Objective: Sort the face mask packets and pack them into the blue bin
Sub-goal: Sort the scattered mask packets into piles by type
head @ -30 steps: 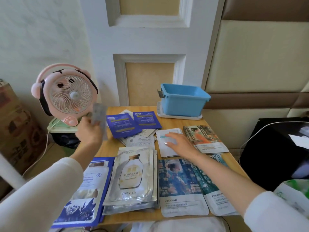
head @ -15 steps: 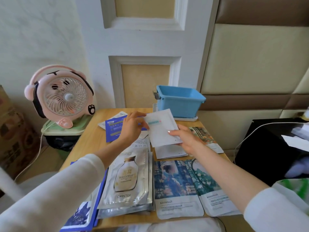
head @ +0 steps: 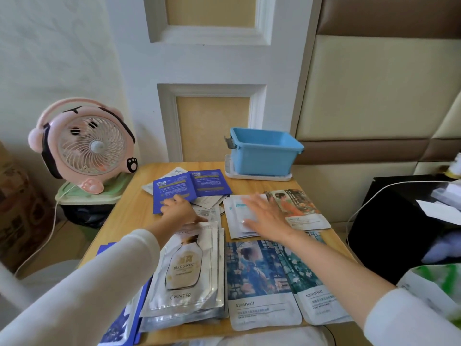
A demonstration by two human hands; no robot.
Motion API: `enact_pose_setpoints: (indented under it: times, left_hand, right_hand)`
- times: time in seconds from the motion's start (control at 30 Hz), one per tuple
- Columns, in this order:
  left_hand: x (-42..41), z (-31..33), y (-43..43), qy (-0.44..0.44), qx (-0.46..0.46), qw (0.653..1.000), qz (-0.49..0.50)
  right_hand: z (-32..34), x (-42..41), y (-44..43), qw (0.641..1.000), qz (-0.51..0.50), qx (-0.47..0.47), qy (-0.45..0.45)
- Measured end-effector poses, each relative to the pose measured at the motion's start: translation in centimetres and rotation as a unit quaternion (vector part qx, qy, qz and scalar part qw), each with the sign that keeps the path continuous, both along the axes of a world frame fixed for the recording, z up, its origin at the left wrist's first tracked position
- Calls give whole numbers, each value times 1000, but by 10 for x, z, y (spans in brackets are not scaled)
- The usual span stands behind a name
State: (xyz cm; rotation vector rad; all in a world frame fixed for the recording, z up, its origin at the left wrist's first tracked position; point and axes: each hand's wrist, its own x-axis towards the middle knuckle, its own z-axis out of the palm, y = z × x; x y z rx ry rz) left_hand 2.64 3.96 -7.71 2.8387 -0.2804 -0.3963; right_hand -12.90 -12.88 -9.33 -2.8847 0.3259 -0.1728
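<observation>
Sorted: piles on your table.
Blue bin: nothing packed, seemingly.
Right hand: grip apart, on white packets.
Left hand: on blue packets; grip unclear.

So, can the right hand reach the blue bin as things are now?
Probably yes. The right hand lies flat on the white packets, and only those packets and bare table lie between it and the blue bin; nothing upright blocks it.

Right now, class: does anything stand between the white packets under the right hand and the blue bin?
Nothing visible does. The right hand lies flat on the white packets. Only bare table separates them from the blue bin, whose top is open.
</observation>
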Motion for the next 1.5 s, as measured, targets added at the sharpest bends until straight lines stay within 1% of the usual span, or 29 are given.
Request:
enact_pose_setpoints:
  times: [0.07,0.1,0.2,0.23,0.33,0.47,0.53,0.57,0.6,0.63,0.67,0.7,0.73,0.77,0.8,0.83,0.93,1.0,1.07,1.2,1.23,1.27,1.3,1.33,1.37,1.4,1.43,1.47,1.5]
  left_hand:
    - [1,4,-2,25,-57,998,21]
    - [3,6,-1,28,-81,996,22]
    - [14,6,4,23,-139,989,42]
    - [18,5,6,29,-179,982,57]
    - [29,4,12,18,-349,934,75]
    - [29,28,11,-89,-501,860,38]
    - [28,41,8,-75,-565,822,-19]
    - [26,46,7,-54,-590,804,-52]
    - [23,50,6,-37,-608,789,-83]
    - [18,54,5,-27,-620,776,-117]
    - [14,56,5,-19,-623,768,-147]
    - [10,57,4,-9,-625,760,-177]
    - [7,56,3,0,-620,758,-205]
    - [4,54,3,6,-609,758,-231]
    - [4,50,2,8,-593,764,-254]
    - [3,45,2,11,-572,772,-275]
    - [3,34,3,6,-495,806,-324]
    - [1,31,3,8,-462,820,-338]
    - [-3,31,2,40,-468,826,-312]
    - [-4,34,-2,83,-533,812,-223]
    - [0,33,-3,80,-532,817,-206]
    - [5,31,-4,68,-513,835,-188]
    - [11,28,-4,43,-476,862,-169]
    - [19,22,-5,0,-418,895,-158]
    - [29,15,-4,-46,-341,925,-162]
    - [37,7,-3,-79,-257,945,-184]
    - [44,-1,-2,-98,-185,953,-218]
    - [48,-7,-1,-100,-135,954,-250]
    - [49,-11,-1,-95,-107,951,-275]
  right_hand:
    - [-7,0,-2,991,48,36,123]
    - [-8,1,-4,988,51,43,138]
    - [-10,1,-7,990,52,38,123]
    - [-11,1,-6,991,53,36,119]
    - [-14,2,-7,991,53,36,116]
    - [-8,4,-9,991,44,74,100]
    - [-4,8,-8,988,6,153,14]
    - [-1,11,-6,975,-31,217,-45]
    - [5,14,-4,945,-74,303,-99]
    - [13,16,-2,895,-108,411,-136]
    - [20,19,-2,823,-122,535,-146]
    - [27,22,-4,734,-110,656,-135]
    - [34,24,-6,657,-91,738,-122]
    - [38,25,-8,612,-72,779,-116]
    - [43,27,-9,595,-53,793,-116]
    - [43,31,-10,599,-46,790,-123]
    - [42,40,-11,669,-62,729,-130]
    - [37,42,-14,698,-75,701,-125]
    - [33,40,-15,708,-91,688,-132]
    - [32,33,-21,717,-121,665,-171]
    - [31,32,-25,715,-140,658,-190]
    - [30,31,-29,712,-160,650,-211]
    - [29,30,-32,723,-181,628,-224]
    - [28,30,-34,750,-204,587,-225]
    - [25,29,-34,798,-224,522,-203]
    - [21,28,-32,863,-240,417,-151]
    - [17,27,-28,925,-249,276,-84]
    - [14,24,-24,960,-236,142,-44]
    - [9,22,-20,977,-200,56,-42]
